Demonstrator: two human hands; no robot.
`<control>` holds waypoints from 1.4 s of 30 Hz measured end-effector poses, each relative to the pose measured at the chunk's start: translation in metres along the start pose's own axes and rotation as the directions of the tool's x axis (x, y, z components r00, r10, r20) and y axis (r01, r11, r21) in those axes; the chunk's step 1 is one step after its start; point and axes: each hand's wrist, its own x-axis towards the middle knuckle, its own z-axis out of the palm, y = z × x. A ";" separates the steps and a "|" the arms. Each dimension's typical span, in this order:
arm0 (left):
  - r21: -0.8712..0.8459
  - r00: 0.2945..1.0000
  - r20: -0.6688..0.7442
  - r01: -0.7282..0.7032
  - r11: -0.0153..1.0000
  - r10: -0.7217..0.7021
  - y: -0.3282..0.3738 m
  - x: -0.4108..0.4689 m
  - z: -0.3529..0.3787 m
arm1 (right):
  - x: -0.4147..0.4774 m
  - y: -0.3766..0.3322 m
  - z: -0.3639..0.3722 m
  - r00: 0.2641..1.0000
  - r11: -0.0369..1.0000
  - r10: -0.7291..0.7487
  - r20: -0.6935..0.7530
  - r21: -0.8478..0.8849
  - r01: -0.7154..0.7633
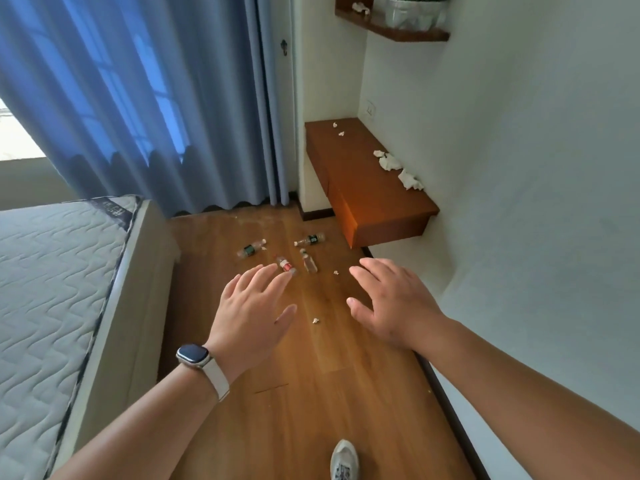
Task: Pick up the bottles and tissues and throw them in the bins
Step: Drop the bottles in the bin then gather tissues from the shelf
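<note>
While four plastic bottles (286,252) lie on the wooden floor (311,393), the left hand (251,308) and right hand (389,306) hover spread wide, empty; crumpled tissues (398,169) sit on the wall-mounted desk (367,188).

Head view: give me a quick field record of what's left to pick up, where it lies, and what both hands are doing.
bottles on floor: four, all lying down; red-label bottle nearest left hand
floor tissues: small scraps, one between the hands
wooden bench: crumpled tissues along wall side
upper shelf: one tissue, large clear bottles
left hand: open, empty, wears a watch
right hand: open, empty
bins: not in view
</note>
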 end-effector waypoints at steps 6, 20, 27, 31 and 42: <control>-0.008 0.998 0.020 -0.059 0.998 0.059 0.017 0.118 0.016 | 0.074 0.080 -0.006 0.997 0.997 0.073 0.006 -0.010 -0.073; -0.065 0.980 0.091 -0.172 0.983 0.178 -0.034 0.331 0.068 | 0.236 0.158 0.010 0.963 0.965 0.262 0.063 -0.016 -0.261; -0.082 0.935 0.137 -0.318 0.945 0.327 -0.095 0.459 0.088 | 0.349 0.167 0.008 0.919 0.923 0.383 0.090 -0.078 -0.377; -0.104 0.908 0.167 -0.371 0.923 0.384 -0.121 0.521 0.097 | 0.399 0.171 0.008 0.882 0.886 0.461 0.099 -0.099 -0.453; -0.195 0.847 0.234 -0.441 0.876 0.478 -0.129 0.624 0.134 | 0.454 0.206 0.026 0.778 0.792 0.611 0.146 -0.110 -0.601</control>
